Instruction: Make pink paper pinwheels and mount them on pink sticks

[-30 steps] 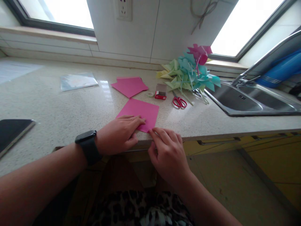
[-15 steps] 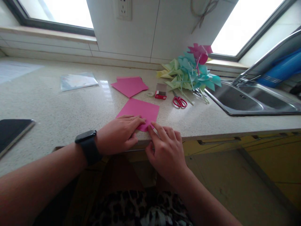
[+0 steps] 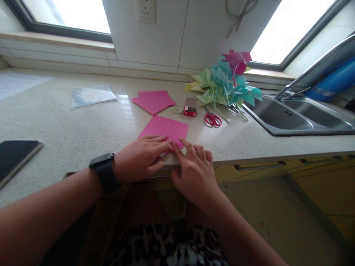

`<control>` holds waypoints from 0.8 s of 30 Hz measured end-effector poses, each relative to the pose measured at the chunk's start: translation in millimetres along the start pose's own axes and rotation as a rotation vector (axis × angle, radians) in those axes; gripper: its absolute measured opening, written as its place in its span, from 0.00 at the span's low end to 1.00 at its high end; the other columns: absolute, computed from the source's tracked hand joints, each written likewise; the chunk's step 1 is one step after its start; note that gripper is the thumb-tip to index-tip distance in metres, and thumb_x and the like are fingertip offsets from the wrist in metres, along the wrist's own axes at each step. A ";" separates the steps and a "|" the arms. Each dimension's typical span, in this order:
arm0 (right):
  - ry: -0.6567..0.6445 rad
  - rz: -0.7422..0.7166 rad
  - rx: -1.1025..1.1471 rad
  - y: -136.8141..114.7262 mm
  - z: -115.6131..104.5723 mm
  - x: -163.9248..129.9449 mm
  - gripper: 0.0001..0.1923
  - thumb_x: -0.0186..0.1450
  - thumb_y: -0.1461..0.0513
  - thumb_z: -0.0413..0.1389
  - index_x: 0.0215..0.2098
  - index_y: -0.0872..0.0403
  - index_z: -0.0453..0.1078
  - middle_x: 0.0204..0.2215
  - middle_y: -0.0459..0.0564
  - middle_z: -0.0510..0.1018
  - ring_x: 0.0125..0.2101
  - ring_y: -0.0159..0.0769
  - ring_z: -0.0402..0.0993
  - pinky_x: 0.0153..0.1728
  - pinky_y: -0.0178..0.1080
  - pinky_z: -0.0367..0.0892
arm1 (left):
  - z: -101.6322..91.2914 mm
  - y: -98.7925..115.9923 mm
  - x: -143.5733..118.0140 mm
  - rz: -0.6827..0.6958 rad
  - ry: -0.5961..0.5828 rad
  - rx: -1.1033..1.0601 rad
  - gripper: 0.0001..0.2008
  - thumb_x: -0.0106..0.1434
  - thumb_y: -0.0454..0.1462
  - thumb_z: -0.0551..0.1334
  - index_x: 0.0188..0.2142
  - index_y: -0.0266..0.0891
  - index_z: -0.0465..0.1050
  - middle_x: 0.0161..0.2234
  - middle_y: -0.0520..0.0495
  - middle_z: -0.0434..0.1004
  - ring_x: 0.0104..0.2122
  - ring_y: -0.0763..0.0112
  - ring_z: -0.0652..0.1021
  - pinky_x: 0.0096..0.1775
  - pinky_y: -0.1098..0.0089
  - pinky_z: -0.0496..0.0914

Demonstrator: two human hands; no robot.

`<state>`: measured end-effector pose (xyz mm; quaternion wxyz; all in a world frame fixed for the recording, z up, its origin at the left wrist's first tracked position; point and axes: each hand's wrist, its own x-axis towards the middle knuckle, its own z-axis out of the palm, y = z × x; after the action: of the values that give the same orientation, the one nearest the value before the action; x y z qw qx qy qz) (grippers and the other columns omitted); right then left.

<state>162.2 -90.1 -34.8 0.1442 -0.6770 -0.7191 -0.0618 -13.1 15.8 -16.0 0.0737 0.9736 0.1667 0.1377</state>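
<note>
A sheet of pink paper (image 3: 169, 125) lies on the counter near its front edge, its near side partly hidden by my fingers. My left hand (image 3: 142, 153) rests on the paper's near left part, fingers stretched out and pressing it down. On the near right part, my right hand (image 3: 194, 168) touches the paper with its index and middle fingertips. Its thumb hangs by the counter's edge, and the fingers are apart. The index fingertips of both hands nearly meet. Beyond the sheet lie more pink sheets (image 3: 154, 102), overlapping one another.
Red-handled scissors (image 3: 213, 120), a small red box (image 3: 190, 107) and a roll of tape (image 3: 178, 110) lie behind the paper. Paper pinwheels (image 3: 222, 87) are heaped beside the sink (image 3: 285, 114). A clear packet (image 3: 93, 96) and a dark flat object (image 3: 18, 159) lie leftward.
My right fingertips have shifted slightly left and up along the paper's near edge. The pink tip that showed below them is now out of sight. My left hand has barely moved.
</note>
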 end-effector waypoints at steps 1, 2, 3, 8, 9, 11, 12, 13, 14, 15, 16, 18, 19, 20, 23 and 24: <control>0.000 -0.002 0.005 0.4 0.3 0.7 0.35 0.62 0.59 0.56 0.67 0.51 0.61 0.66 0.52 0.63 0.55 0.53 0.60 0.53 0.55 0.56 | -0.1 0.1 0.1 -0.002 0.000 -0.005 0.21 0.63 0.32 0.57 0.56 0.33 0.70 0.57 0.31 0.75 0.60 0.49 0.73 0.60 0.50 0.67; 0.002 -0.005 0.010 0.9 0.6 1.3 0.35 0.61 0.59 0.56 0.67 0.52 0.61 0.66 0.53 0.63 0.55 0.54 0.60 0.52 0.56 0.57 | -0.3 0.1 0.1 -0.003 -0.002 -0.011 0.21 0.63 0.32 0.57 0.56 0.33 0.70 0.57 0.32 0.75 0.60 0.49 0.73 0.61 0.50 0.67; 0.004 -0.007 0.015 1.5 0.9 1.8 0.36 0.61 0.60 0.56 0.67 0.52 0.61 0.66 0.53 0.63 0.55 0.54 0.60 0.52 0.56 0.57 | -0.3 0.2 0.2 -0.004 -0.002 -0.017 0.21 0.63 0.32 0.57 0.56 0.33 0.70 0.57 0.32 0.75 0.60 0.50 0.73 0.61 0.50 0.67; 0.010 -0.027 0.057 5.3 0.4 1.6 0.38 0.59 0.61 0.57 0.68 0.51 0.61 0.66 0.53 0.63 0.55 0.55 0.60 0.52 0.57 0.58 | 0.6 0.6 -0.1 -0.024 -0.002 -0.033 0.22 0.62 0.32 0.58 0.57 0.33 0.70 0.59 0.32 0.73 0.61 0.52 0.72 0.62 0.52 0.65; 0.017 -0.034 0.070 6.0 0.0 1.0 0.38 0.59 0.61 0.57 0.68 0.50 0.60 0.66 0.53 0.63 0.55 0.55 0.60 0.52 0.56 0.58 | 0.8 0.6 -0.1 -0.028 -0.003 -0.036 0.23 0.62 0.32 0.58 0.57 0.32 0.70 0.59 0.32 0.73 0.61 0.52 0.72 0.63 0.52 0.65; 0.042 -0.041 0.098 7.4 -0.9 -0.9 0.38 0.59 0.63 0.55 0.69 0.51 0.59 0.65 0.54 0.64 0.55 0.54 0.60 0.53 0.55 0.59 | 0.8 0.4 0.1 -0.037 -0.012 -0.037 0.22 0.63 0.32 0.58 0.57 0.31 0.71 0.59 0.31 0.73 0.61 0.51 0.72 0.63 0.52 0.65; 0.059 -0.041 0.113 8.0 -1.2 -2.0 0.37 0.60 0.64 0.54 0.68 0.53 0.59 0.64 0.55 0.65 0.56 0.53 0.60 0.54 0.54 0.59 | 0.8 0.3 0.3 -0.040 -0.017 -0.037 0.23 0.63 0.32 0.57 0.57 0.30 0.71 0.60 0.30 0.73 0.62 0.50 0.71 0.63 0.51 0.65; 0.075 -0.041 0.127 8.5 -1.4 -3.1 0.35 0.61 0.65 0.53 0.67 0.54 0.61 0.63 0.55 0.67 0.56 0.52 0.61 0.55 0.53 0.59 | 0.7 0.2 0.6 -0.044 -0.022 -0.038 0.23 0.63 0.32 0.57 0.57 0.29 0.71 0.60 0.29 0.72 0.62 0.50 0.71 0.63 0.50 0.65; 0.084 -0.046 0.138 8.9 -1.2 -4.2 0.33 0.62 0.66 0.52 0.66 0.56 0.62 0.61 0.55 0.68 0.56 0.51 0.61 0.55 0.52 0.58 | 0.7 0.1 0.8 -0.048 -0.025 -0.040 0.23 0.63 0.32 0.57 0.58 0.29 0.70 0.60 0.29 0.72 0.62 0.49 0.71 0.63 0.50 0.65; 0.087 -0.055 0.145 9.2 -0.9 -5.3 0.31 0.63 0.66 0.52 0.65 0.56 0.64 0.60 0.55 0.70 0.55 0.50 0.62 0.55 0.52 0.58 | 0.7 0.0 1.1 -0.053 -0.028 -0.043 0.24 0.63 0.32 0.57 0.59 0.29 0.69 0.61 0.30 0.71 0.62 0.49 0.70 0.63 0.49 0.65; 0.082 -0.068 0.147 9.4 -0.2 -6.3 0.29 0.63 0.66 0.52 0.63 0.57 0.65 0.59 0.55 0.71 0.55 0.50 0.62 0.56 0.52 0.58 | 0.7 0.0 1.3 -0.059 -0.030 -0.046 0.25 0.63 0.32 0.57 0.60 0.30 0.69 0.61 0.30 0.71 0.63 0.49 0.70 0.63 0.49 0.65; 0.070 -0.096 0.145 9.4 1.4 -7.7 0.28 0.63 0.66 0.52 0.62 0.57 0.66 0.57 0.54 0.73 0.54 0.49 0.64 0.56 0.52 0.57 | 0.9 0.1 1.6 -0.071 -0.033 -0.044 0.26 0.63 0.32 0.57 0.61 0.31 0.67 0.62 0.31 0.70 0.63 0.50 0.70 0.63 0.49 0.64; 0.067 -0.104 0.142 9.2 2.2 -8.2 0.27 0.63 0.65 0.52 0.62 0.57 0.67 0.57 0.54 0.74 0.54 0.49 0.64 0.56 0.52 0.57 | 1.0 0.2 1.7 -0.071 -0.034 -0.042 0.26 0.63 0.32 0.57 0.61 0.31 0.67 0.62 0.32 0.70 0.63 0.50 0.70 0.63 0.49 0.64; 0.066 -0.107 0.137 9.0 2.9 -8.4 0.27 0.64 0.65 0.53 0.62 0.57 0.67 0.57 0.54 0.74 0.54 0.49 0.64 0.56 0.52 0.57 | 1.0 0.4 1.7 -0.069 -0.033 -0.041 0.25 0.63 0.32 0.57 0.60 0.31 0.67 0.62 0.32 0.70 0.63 0.50 0.70 0.63 0.49 0.64; 0.066 -0.103 0.117 7.9 3.3 -8.0 0.27 0.64 0.64 0.53 0.62 0.58 0.67 0.57 0.54 0.74 0.55 0.50 0.64 0.57 0.53 0.55 | 1.0 1.2 1.7 -0.076 -0.007 -0.071 0.22 0.62 0.31 0.57 0.56 0.32 0.67 0.58 0.32 0.74 0.60 0.52 0.73 0.60 0.51 0.67; 0.062 -0.100 0.109 7.5 2.9 -7.6 0.27 0.64 0.64 0.53 0.62 0.58 0.67 0.58 0.54 0.74 0.55 0.50 0.63 0.58 0.53 0.55 | 0.9 1.4 1.6 -0.085 0.008 -0.089 0.20 0.62 0.31 0.57 0.54 0.33 0.66 0.55 0.33 0.76 0.57 0.53 0.75 0.58 0.53 0.69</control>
<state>169.6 -96.0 -40.5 0.1997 -0.6290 -0.7496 -0.0506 -11.0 14.9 -16.3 0.1222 0.9607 0.2021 0.1458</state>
